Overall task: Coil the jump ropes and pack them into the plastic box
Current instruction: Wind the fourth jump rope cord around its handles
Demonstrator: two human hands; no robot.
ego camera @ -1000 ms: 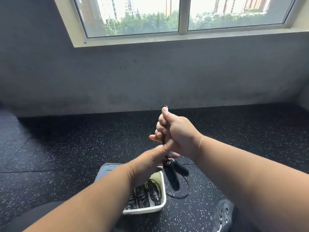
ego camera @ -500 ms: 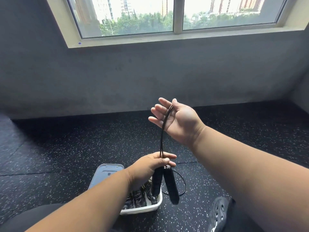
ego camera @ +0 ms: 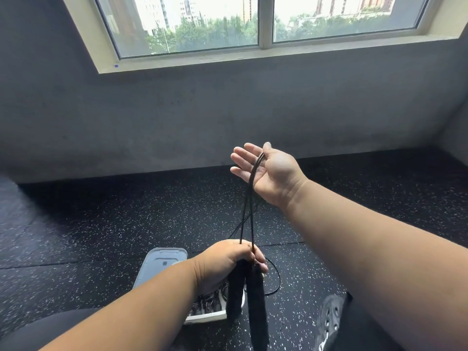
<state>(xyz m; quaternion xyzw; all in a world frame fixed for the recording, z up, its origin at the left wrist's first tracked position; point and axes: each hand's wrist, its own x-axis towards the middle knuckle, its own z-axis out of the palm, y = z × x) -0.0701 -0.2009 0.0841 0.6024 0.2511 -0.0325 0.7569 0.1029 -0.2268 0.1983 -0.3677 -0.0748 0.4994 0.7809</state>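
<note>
**Rope strung between two hands above the box**

The jump rope (ego camera: 249, 198), a thin glossy black cord, ran taut in two or more strands from the left hand (ego camera: 228, 259) up to the right hand (ego camera: 268, 173). Its two handles (ego camera: 253, 307), matte black with a soft foam-like surface, hung straight down side by side from the left hand, whose fingers were curled tight round their tops and the cord. The right hand was held higher, palm up, fingers straight and slightly spread, with the cord looped over the palm between thumb and fingers. A slack loop of cord lay on the floor (ego camera: 101, 224) just right of the box.

The plastic box (ego camera: 207, 317), white and rectangular with rounded corners, sat on the floor under the left forearm; coiled black ropes (ego camera: 205, 302) lay inside it. Its pale grey lid (ego camera: 162, 264) lay touching the far end of the box.

The floor was black rubber flecked with white, with seams between tiles, and ran back to a rough grey wall (ego camera: 228, 110) under a window (ego camera: 263, 21). A shoe (ego camera: 329, 320) showed near the bottom right.
</note>
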